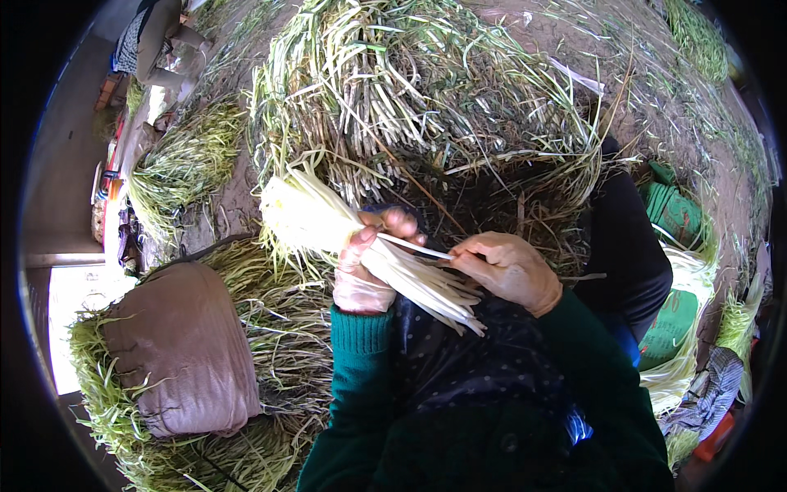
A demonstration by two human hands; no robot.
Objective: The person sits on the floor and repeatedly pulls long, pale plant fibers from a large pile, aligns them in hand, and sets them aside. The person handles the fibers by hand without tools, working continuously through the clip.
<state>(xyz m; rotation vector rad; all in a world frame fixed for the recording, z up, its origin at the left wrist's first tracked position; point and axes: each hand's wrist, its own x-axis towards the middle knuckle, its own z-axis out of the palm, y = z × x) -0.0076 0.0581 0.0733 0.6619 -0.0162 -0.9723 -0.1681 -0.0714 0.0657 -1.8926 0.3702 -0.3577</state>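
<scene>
My left hand (pixel 369 264) is closed around a thick bundle of pale, long-stalked leafy vegetables (pixel 307 215). The yellowish leafy part fans out to the left, and the whitish stalk ends (pixel 424 286) point down to the right, over my lap. Between the thumb and fingers of my right hand (pixel 504 270) is the end of a single white stalk (pixel 415 247), which runs across to the bundle at my left hand. Both hands seem to wear thin, translucent gloves. A dark dotted apron (pixel 473 344) covers my lap beneath the stalks.
A large heap of uncleaned green stalks (pixel 381 104) lies in front. More stalks (pixel 283 326) lie at left beside a cloth-covered bundle (pixel 184 350). Pale stalks (pixel 682 344) rest on green sacking (pixel 670 326) at right. A person (pixel 154 49) bends down at the upper left.
</scene>
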